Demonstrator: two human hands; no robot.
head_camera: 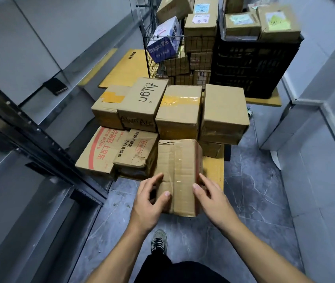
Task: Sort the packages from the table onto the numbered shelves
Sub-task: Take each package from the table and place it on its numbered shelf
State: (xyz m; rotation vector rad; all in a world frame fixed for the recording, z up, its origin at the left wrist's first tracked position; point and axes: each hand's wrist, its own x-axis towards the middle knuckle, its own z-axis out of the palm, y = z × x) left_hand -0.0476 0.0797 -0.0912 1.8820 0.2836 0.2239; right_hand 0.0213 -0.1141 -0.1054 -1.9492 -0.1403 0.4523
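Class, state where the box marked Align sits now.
Head view, left of centre: the Align box tops the pile, near the wire basket, left of a yellow-taped box.

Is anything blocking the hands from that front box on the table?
Nothing visible. The left hand and right hand grip the front box by its sides, thumbs on top. A dented box crowds its left side; the near side is free.

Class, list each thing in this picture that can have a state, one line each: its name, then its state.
nearest box: taped shut, gripped on both sides, jutting past the table edge
left hand: grips the box's left side
right hand: grips its right side
Align box: closed, stacked on others
dented box: crushed, torn
wire basket: piled full of parcels
black crate: boxes stacked on top
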